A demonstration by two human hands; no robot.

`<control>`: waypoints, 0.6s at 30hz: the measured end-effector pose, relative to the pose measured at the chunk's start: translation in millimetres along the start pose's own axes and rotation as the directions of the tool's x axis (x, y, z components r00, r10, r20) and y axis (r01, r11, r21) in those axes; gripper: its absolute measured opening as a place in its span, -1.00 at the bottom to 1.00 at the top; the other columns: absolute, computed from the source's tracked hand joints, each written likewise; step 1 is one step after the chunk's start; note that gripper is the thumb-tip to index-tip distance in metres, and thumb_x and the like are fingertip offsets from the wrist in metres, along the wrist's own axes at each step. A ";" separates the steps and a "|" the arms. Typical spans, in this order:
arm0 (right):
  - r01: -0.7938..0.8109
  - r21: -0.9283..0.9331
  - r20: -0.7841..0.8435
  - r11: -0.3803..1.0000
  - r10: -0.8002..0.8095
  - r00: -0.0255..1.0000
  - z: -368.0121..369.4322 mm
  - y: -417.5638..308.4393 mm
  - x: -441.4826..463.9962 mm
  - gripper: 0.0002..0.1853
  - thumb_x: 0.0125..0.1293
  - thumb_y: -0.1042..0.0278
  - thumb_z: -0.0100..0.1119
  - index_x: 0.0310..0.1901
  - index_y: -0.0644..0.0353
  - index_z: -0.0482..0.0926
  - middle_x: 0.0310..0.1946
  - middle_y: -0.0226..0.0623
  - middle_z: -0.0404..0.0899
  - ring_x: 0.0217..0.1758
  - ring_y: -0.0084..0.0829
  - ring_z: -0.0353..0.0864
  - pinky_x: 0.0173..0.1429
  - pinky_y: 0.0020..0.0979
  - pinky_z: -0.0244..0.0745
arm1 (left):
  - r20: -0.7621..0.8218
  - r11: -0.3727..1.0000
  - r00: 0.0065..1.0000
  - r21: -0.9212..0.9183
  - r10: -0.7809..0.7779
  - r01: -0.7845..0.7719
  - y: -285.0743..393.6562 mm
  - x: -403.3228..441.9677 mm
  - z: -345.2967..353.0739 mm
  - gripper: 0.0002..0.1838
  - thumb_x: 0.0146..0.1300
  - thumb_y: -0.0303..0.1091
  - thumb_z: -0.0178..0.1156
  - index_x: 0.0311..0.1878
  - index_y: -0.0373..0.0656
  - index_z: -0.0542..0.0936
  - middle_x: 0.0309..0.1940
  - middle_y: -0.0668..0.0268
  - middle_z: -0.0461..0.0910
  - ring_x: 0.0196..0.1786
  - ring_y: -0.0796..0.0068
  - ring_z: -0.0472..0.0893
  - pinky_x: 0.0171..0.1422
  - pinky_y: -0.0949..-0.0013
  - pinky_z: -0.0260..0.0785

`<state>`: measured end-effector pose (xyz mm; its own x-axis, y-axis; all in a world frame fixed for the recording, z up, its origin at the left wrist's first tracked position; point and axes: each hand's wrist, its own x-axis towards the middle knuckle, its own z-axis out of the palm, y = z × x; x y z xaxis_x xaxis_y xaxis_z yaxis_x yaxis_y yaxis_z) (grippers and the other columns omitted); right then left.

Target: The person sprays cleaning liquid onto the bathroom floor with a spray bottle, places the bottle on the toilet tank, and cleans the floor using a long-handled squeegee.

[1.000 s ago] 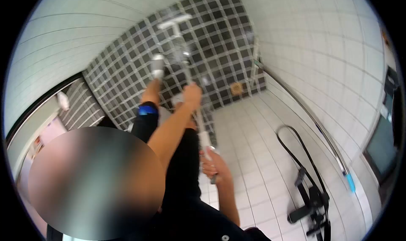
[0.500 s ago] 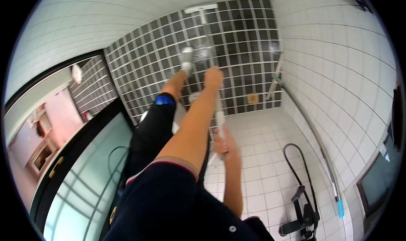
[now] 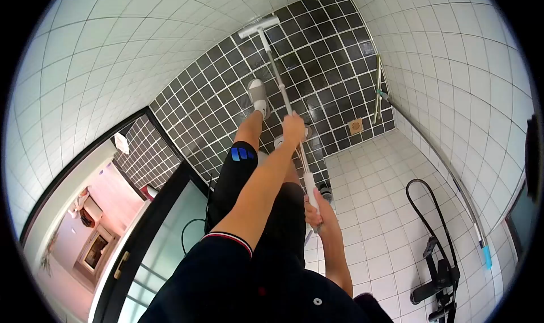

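Note:
Both my hands hold a long-handled mop (image 3: 276, 76) with a white, bar-shaped head. That head (image 3: 259, 26) rests on the dark tiled floor, close to the base of the white wall. My left hand (image 3: 293, 129) is wrapped around the middle of the pole, arm stretched forward. Lower down, near my body, my right hand (image 3: 321, 211) grips the thick white handle end. Under the pole, one foot in a grey and white shoe (image 3: 259, 98) stands forward on the tiles. The other foot is mostly hidden behind the pole and my left hand.
Against the right wall leans a second pole (image 3: 439, 150) with a blue end, its head (image 3: 378, 90) on the floor. A square drain (image 3: 355, 126) lies nearby. Black hose and fixture (image 3: 441, 277) are at lower right; a black-framed glass door (image 3: 164, 238) stands at left.
My view has turned and the picture is sharper. Relative to my forward foot, the mop head has shifted left along the wall base. Both hands still hold the pole.

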<state>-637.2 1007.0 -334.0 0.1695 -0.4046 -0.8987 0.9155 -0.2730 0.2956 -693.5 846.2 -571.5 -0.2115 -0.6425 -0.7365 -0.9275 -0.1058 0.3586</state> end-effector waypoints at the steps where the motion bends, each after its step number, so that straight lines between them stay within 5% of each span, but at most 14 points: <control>1: 0.000 0.007 -0.001 1.000 0.000 1.000 4.6 4.6 4.0 -0.61 0.39 -0.08 0.01 -0.22 0.15 0.40 -0.75 -0.55 0.16 -0.84 -0.73 0.01 -0.77 -0.64 -0.07 | 0.004 1.000 1.000 0.006 0.001 -0.001 1.9 2.2 -5.5 -0.47 0.39 -0.10 -0.11 -0.26 -0.52 0.53 -0.41 -0.28 0.57 -0.30 -0.20 0.63 -0.20 0.01 0.49; 7: -0.077 0.046 -0.078 0.996 0.081 0.994 4.4 32.9 -21.2 -0.59 0.41 -0.10 -0.03 -0.22 0.16 0.39 -0.74 -0.53 0.17 -0.84 -0.73 0.01 -0.76 -0.65 -0.07 | 0.135 0.995 0.990 0.091 -0.047 0.034 -32.5 -20.6 -10.4 -0.47 0.40 -0.11 -0.17 -0.31 -0.51 0.53 -0.35 -0.30 0.57 -0.24 -0.21 0.62 -0.12 -0.04 0.48; 8: -0.086 0.008 -0.104 0.996 0.086 0.991 6.4 34.9 -34.7 -0.58 0.41 -0.11 -0.04 -0.23 0.15 0.39 -0.74 -0.53 0.17 -0.83 -0.73 0.01 -0.76 -0.65 -0.08 | 0.049 0.956 0.991 0.261 0.126 -0.134 -35.5 -36.2 -13.9 -0.46 0.40 -0.12 -0.19 -0.35 -0.48 0.54 -0.43 -0.21 0.60 -0.34 -0.13 0.65 -0.21 -0.01 0.51; 9: -0.085 0.010 -0.107 0.996 0.085 0.991 9.0 31.6 -46.4 -0.58 0.41 -0.11 -0.04 -0.23 0.15 0.39 -0.74 -0.53 0.17 -0.83 -0.73 0.01 -0.76 -0.65 -0.08 | 0.053 0.956 0.991 0.261 0.124 -0.134 -33.3 -41.6 -15.2 -0.46 0.40 -0.12 -0.19 -0.35 -0.48 0.54 -0.43 -0.21 0.60 -0.34 -0.13 0.65 -0.21 -0.01 0.51; 11: -0.072 -0.074 -0.210 0.995 0.055 0.976 17.9 19.6 -68.0 -0.58 0.40 -0.12 -0.03 -0.24 0.15 0.39 -0.74 -0.54 0.16 -0.83 -0.73 0.00 -0.76 -0.64 -0.08 | 0.351 0.981 0.932 0.192 -0.094 0.027 5.5 -62.4 -33.2 -0.46 0.41 -0.11 -0.15 -0.43 -0.45 0.51 -0.62 -0.08 0.56 -0.57 0.04 0.62 -0.40 0.16 0.52; 13: -0.067 -0.097 -0.220 0.993 0.045 0.974 32.5 -2.0 -77.9 -0.57 0.38 -0.14 -0.01 -0.26 0.15 0.40 -0.74 -0.54 0.17 -0.82 -0.72 0.03 -0.76 -0.64 -0.07 | 0.296 0.981 0.949 0.184 -0.109 0.055 44.0 -72.8 -40.1 -0.48 0.42 -0.18 -0.19 -0.50 -0.40 0.53 -0.70 -0.02 0.54 -0.52 0.09 0.64 -0.38 0.17 0.52; 15: -0.064 -0.130 -0.207 0.989 0.036 0.978 46.5 -15.5 -75.1 -0.58 0.38 -0.12 0.00 -0.26 0.15 0.39 -0.74 -0.53 0.18 -0.82 -0.72 0.05 -0.76 -0.64 -0.06 | 0.260 0.995 0.964 0.097 -0.061 0.036 51.2 -58.0 -35.5 -0.50 0.41 -0.21 -0.18 -0.51 -0.40 0.53 -0.75 0.01 0.51 -0.50 0.10 0.64 -0.37 0.18 0.52; 18: -0.043 -0.163 -0.212 0.986 0.008 0.977 74.4 -24.7 -49.9 -0.58 0.42 -0.13 -0.08 -0.24 0.14 0.37 -0.73 -0.57 0.15 -0.82 -0.76 0.00 -0.75 -0.67 -0.05 | 0.281 0.968 0.949 0.159 0.146 -0.196 31.5 1.6 -15.8 -0.53 0.39 -0.20 -0.15 -0.40 -0.43 0.54 -0.63 0.02 0.58 -0.54 0.05 0.63 -0.35 0.16 0.54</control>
<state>-695.5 969.0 -272.4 0.2504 -0.2122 -0.9446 0.9545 -0.1093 0.2776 -718.2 829.9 -552.3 -0.4225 -0.4116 -0.8075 -0.9051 0.1445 0.3999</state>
